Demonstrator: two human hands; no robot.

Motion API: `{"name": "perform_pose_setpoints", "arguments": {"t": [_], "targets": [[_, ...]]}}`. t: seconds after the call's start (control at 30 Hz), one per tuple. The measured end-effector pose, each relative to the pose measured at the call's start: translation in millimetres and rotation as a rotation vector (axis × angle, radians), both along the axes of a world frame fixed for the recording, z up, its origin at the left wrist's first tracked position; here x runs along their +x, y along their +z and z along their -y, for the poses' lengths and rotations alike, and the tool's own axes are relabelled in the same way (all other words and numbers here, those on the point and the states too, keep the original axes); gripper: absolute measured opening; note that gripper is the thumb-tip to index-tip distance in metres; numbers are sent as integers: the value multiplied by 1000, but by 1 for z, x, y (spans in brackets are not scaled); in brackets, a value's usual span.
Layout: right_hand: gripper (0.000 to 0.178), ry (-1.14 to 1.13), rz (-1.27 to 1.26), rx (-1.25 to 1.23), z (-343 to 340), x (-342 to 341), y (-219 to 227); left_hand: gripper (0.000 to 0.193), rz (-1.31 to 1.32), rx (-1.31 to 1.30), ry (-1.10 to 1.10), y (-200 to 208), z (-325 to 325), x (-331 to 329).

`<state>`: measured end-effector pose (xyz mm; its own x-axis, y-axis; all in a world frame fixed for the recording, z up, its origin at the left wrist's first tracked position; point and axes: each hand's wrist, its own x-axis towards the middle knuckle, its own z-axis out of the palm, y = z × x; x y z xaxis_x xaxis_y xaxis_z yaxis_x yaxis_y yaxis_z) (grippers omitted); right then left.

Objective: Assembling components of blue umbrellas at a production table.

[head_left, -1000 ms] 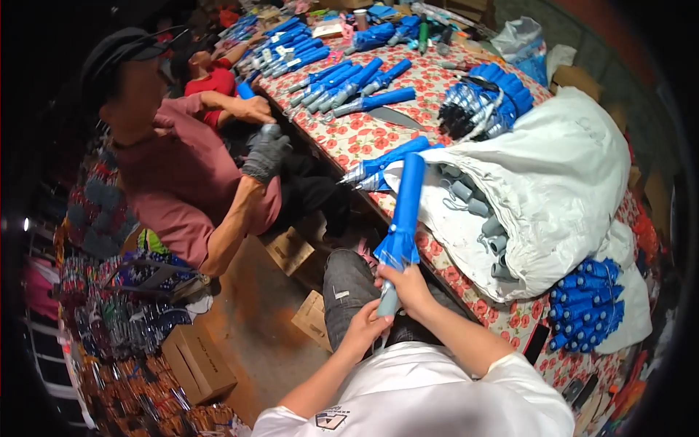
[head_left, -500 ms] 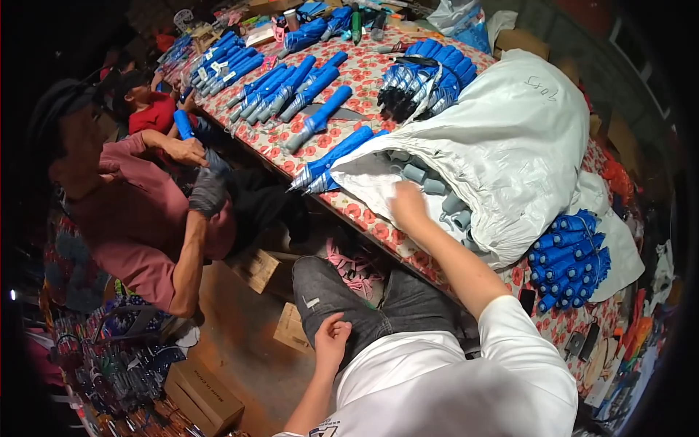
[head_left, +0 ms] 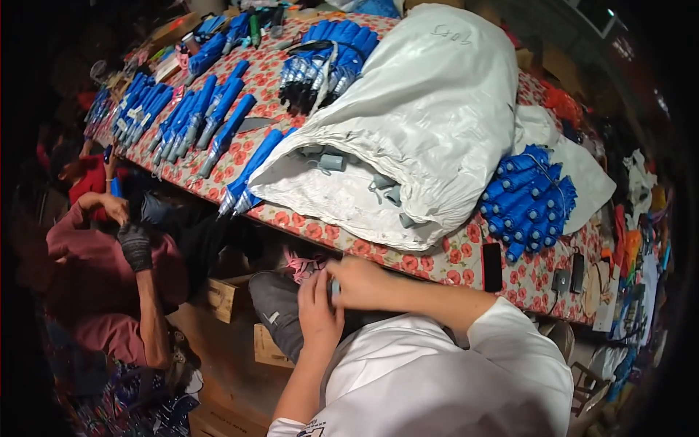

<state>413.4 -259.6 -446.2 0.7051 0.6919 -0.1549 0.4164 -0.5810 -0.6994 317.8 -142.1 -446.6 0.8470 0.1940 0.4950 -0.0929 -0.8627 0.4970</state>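
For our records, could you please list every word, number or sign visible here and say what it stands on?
White sack: dark handwritten characters, not copied here.
White shirt: dark print by the picture's lower edge, partly cut off.
Brown cardboard box: print too blurred to read.
Blue umbrellas: any lettering too small to read.

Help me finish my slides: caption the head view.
Left hand and right hand meet at a small grey piece beside a flowered table bearing blue umbrellas and a white sack.
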Motion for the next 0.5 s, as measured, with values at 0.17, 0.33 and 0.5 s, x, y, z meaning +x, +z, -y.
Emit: {"name": "perform_pose_setpoints", "arguments": {"t": [0.17,0.33,0.5], "targets": [[26,-110,-270,-128,72,30,62,34,-550,-490,-123,-10,-4,-12],[22,-749,645,-738,306,139,1,31,-529,-644,-70,-43,-16,-44],[46,-495,787,-892,371,146,-23,28,-268,258,47,-48,-19,-61]]}}
